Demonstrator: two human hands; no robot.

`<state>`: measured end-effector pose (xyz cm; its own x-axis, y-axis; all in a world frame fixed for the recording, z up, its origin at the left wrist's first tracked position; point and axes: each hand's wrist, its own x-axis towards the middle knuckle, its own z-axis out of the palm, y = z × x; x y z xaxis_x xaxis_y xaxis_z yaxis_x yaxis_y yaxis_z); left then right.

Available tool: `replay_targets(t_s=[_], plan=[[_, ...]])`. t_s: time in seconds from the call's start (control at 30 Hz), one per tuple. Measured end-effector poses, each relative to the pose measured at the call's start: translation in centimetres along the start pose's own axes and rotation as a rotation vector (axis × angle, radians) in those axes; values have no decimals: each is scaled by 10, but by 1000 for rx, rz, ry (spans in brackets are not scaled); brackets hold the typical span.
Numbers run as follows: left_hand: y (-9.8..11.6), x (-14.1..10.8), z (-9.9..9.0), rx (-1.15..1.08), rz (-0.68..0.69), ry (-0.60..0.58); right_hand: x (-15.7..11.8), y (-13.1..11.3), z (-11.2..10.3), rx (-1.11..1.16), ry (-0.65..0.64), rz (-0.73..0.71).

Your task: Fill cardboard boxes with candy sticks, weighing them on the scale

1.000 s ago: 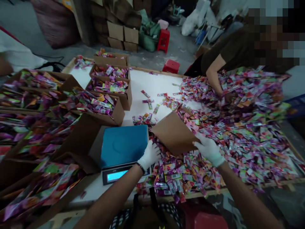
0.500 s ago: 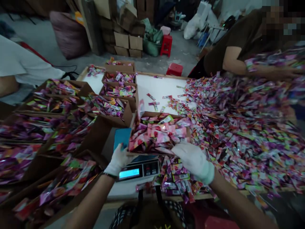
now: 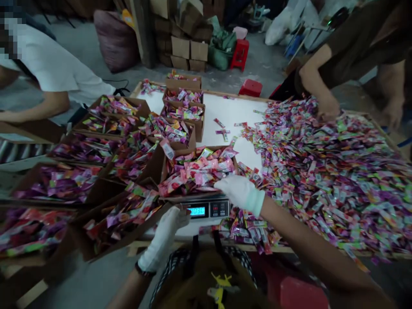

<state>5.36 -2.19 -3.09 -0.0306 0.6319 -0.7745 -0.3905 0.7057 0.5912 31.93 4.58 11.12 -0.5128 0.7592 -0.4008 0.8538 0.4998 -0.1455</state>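
Nearest the camera, the left hand point(image 3: 164, 238), gloved in white, hangs low in front of the table edge just below the scale point(image 3: 206, 209); its fingers look loosely curled with nothing in them, and the fingertips seem to touch or nearly touch the scale's front left corner (the blur makes it hard to say which). Just above, the right hand point(image 3: 240, 192), also gloved, lies flat and open on the near right corner of the cardboard box point(image 3: 196, 171), fingers spread over the sachets heaped inside rather than gripping anything. That box sits on the scale's platform, filled above its rim with pink and red packets, and the lit display point(image 3: 197, 210) shows digits too blurred to read. The step in hand looks like weighing a filled box: the load is on the platform and the hand is steadying or levelling it. By my judgement the next move calls for lifting the hand's weight off the box so the reading can settle, then adding or taking out packets from the loose pile of sachets point(image 3: 322, 171) just to the right. Further left stand more filled boxes point(image 3: 112, 124), and beyond, at the table's far sides, two other people reach in, one bare hand point(image 3: 326, 112) resting in the pile.
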Motion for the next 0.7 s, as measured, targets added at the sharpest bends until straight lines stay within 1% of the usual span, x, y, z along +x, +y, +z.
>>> replay_targets(t_s=[0.1,0.23,0.3,0.37,0.4,0.43,0.47,0.57,0.63,0.7], plan=[[1,-5,-27,43,16,-9,-7,2,-3,-5,-46,71],[-5,-13,-61,61,12,48,-16,1,-3,-47,-82,184],[-9,-17,-73,56,5,54,-19,-2,-4,-61,-97,199],[-14,-20,-80,48,1,35,-21,-5,-6,-40,-119,203],[-16,-22,-82,47,-2,25,-23,-6,-9,-8,-110,189],[-20,-24,-84,50,-8,17,-25,-7,-12,37,-78,157],[-23,-25,-85,57,-16,13,-27,-6,-16,87,-20,110],[-35,-27,-89,82,-35,20,-28,-3,-28,191,255,-33],[-40,-28,-91,89,-30,23,-24,-1,-37,199,400,-48],[-41,-29,-93,93,-20,22,-16,-3,-46,186,462,-16]])
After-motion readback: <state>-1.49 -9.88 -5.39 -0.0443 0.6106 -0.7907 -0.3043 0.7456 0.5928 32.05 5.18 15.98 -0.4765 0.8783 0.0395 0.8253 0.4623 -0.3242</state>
